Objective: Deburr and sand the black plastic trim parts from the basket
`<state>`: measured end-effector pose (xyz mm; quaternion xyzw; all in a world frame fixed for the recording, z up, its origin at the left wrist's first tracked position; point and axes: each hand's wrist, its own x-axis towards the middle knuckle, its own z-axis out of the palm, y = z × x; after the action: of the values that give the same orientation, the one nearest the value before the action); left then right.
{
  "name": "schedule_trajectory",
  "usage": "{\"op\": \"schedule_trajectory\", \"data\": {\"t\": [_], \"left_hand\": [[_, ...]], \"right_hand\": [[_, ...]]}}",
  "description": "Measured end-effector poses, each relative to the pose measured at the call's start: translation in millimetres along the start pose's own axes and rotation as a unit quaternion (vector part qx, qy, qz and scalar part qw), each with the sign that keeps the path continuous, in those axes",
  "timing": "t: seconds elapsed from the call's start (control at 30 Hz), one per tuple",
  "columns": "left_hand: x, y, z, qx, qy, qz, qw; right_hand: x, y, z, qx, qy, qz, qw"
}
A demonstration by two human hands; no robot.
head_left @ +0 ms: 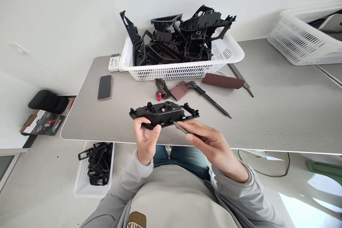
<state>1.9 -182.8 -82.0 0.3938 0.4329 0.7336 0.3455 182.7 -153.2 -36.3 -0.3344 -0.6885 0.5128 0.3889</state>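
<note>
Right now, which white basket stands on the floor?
The white basket at lower left; the piled basket and the far-right basket rest on tabletops.

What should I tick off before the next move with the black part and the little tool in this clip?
1. Left hand has a firm hold on the black plastic part, gripping its left end: ok.
2. Right hand pinches the thin metal tool: ok.
3. Tool tip meets the part's near edge: ok, it appears to touch.
4. Left hand sits clear of the tool tip: ok, it is at the other end of the part.
5. Part is lifted off the table: cannot tell.
6. Caliper and white basket lie behind the part, out of the hands' way: ok.
</note>
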Motion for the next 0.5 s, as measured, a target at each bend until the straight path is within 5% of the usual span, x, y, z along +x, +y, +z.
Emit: {"op": "schedule_trajectory", "data": {"t": [0.3,0.5], "left_hand": [[12.9,8.7,2.3,-0.112,0.041,-0.109,0.987],[17.9,8.8,-3.0,-0.117,0.028,-0.119,0.986]], "right_hand": [[-4.6,13.2,1.1,0.06,0.103,0.091,0.989],[-2.4,10.0,0.5,0.092,0.094,0.1,0.986]]}}
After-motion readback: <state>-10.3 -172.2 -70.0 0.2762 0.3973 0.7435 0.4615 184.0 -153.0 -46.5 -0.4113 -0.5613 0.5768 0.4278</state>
